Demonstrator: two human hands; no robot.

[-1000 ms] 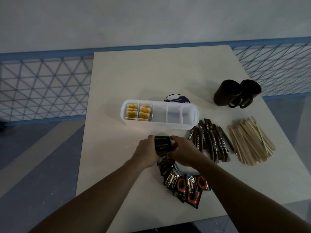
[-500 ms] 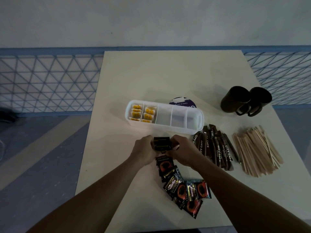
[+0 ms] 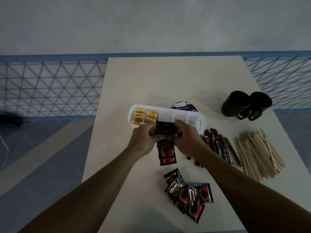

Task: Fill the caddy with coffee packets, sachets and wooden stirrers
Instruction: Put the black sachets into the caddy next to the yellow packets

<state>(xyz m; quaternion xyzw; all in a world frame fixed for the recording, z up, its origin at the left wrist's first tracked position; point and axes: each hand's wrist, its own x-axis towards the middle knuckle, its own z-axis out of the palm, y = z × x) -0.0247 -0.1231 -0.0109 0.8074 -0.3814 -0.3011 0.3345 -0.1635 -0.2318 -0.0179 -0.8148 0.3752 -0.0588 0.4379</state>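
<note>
Two grips, the left hand (image 3: 143, 140) and the right hand (image 3: 185, 140), pinch one stack of black coffee packets (image 3: 165, 130) at the caddy (image 3: 196, 118)'s near wall, best squared up and lowered upright into the empty compartment beside the yellow sachets (image 3: 152, 116).

Two dark mugs (image 3: 235, 103) touching on pale table (image 3: 168, 78); blue mesh railing (image 3: 50, 88) behind.

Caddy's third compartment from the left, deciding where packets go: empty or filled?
Empty where visible: the compartment shows bare white, unlike yellow sachets leftward.
</note>
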